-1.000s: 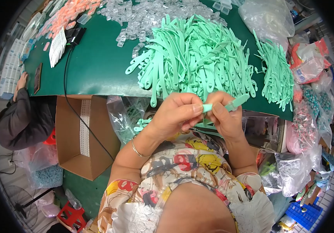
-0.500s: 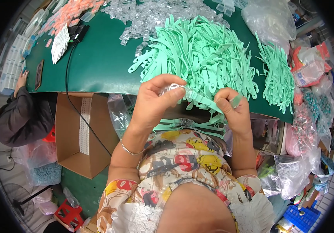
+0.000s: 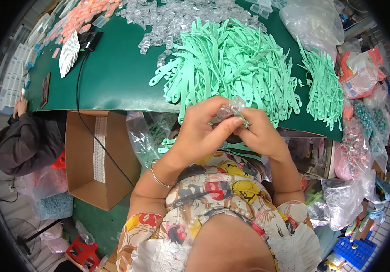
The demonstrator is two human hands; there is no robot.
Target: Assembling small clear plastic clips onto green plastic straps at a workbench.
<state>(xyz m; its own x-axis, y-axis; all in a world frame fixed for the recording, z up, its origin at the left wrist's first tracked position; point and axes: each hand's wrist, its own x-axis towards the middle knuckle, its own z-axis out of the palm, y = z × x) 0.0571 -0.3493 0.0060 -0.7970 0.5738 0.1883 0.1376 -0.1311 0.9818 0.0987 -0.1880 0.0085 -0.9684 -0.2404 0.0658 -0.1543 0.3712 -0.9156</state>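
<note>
My left hand and my right hand meet in front of the table edge, fingers closed and thumbs together. Between them sits a small clear plastic piece, its upper part showing above the fingers. My fingers cover most of it, and a strap joined to it is hardly visible. Just beyond lies a big heap of mint-green straps with holes and ridges. More green straps hang or lie by my lap, below my hands.
Clear plastic pieces and orange pieces cover the table's far side. A smaller strap bundle lies right. A black cable crosses the edge above a cardboard box. Another person sits left; bagged goods stand right.
My hands have come together; before, they were apart with a green strap stretched between them. The clear piece has moved right and is now enclosed by both hands.
</note>
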